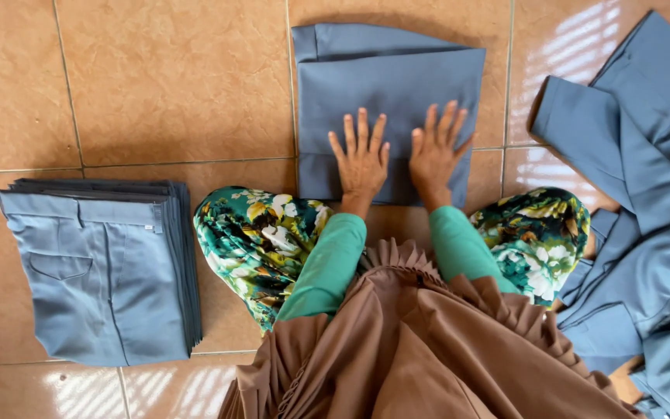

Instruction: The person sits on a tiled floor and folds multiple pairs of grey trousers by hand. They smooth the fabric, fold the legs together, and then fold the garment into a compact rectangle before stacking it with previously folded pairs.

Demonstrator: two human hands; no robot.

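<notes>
Upper centre of frame: one folded grey-blue garment (388,85) lies flat on the tiled floor (172,85). Left hand (361,159) and right hand (434,154) both rest on its lower half, palms down, fingers spread and open, side by side, gripping nothing. Lower left: a squared stack of folded grey-blue trousers (102,271), well apart from the hands. Right edge: a loose heap of unfolded grey-blue garments (645,209). Green sleeves and floral-clad knees occupy the centre.
</notes>
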